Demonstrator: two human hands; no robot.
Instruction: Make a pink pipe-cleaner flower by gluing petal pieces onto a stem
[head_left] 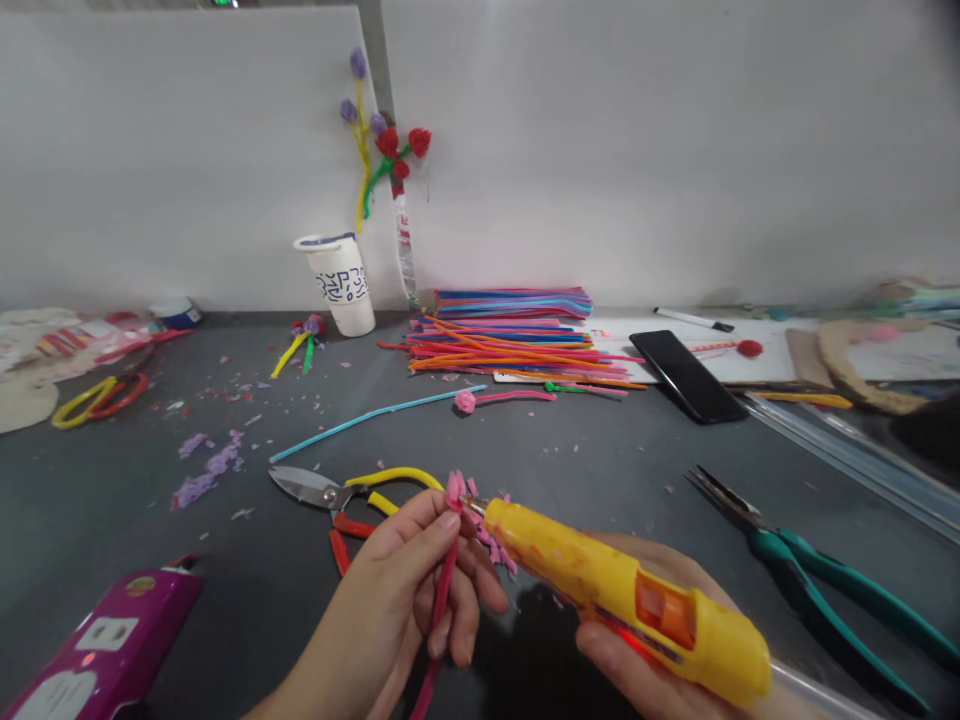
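My left hand pinches a pink pipe cleaner just below its top, where a small tuft of pink pieces sits. The stem hangs down through my fingers to the bottom edge. My right hand is wrapped round a yellow hot glue gun with an orange part and a clear glue stick at its back. Its metal nozzle touches or nearly touches the base of the tuft. Pink scraps lie behind the nozzle. Scissors with yellow and red handles lie open beyond my left hand.
Teal-handled pliers lie at right, a purple power strip at lower left. Further back are a blue pipe cleaner, a pink flower, a pipe cleaner pile, a phone and a white cup.
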